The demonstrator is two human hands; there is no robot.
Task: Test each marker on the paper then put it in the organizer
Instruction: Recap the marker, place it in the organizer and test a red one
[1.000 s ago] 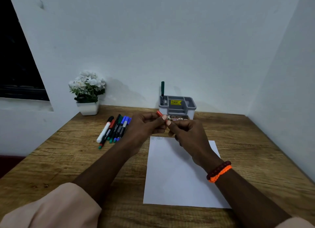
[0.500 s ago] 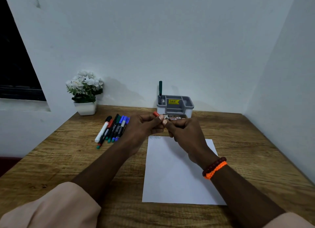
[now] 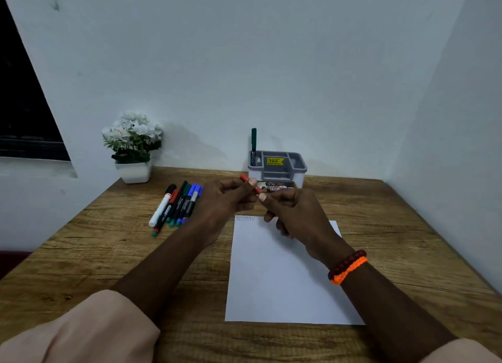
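Gripping the red marker (image 3: 251,184) w/ both your hands, left (image 3: 226,199) & right (image 3: 292,213), above paper (image 3: 285,275). Organizer (image 3: 277,168) behind on counter (image 3: 108,254); yellow price sticker (image 3: 275,161), text unreadable.

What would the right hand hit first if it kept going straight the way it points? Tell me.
The right hand points up-left toward the left hand, so it would probably meet that hand's fingers first; both hold the red marker. Depth is unclear.

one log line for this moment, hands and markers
left hand: grips red marker | right hand: grips same marker | organizer: one green marker upright | paper: scribble at top left | spare markers: on table
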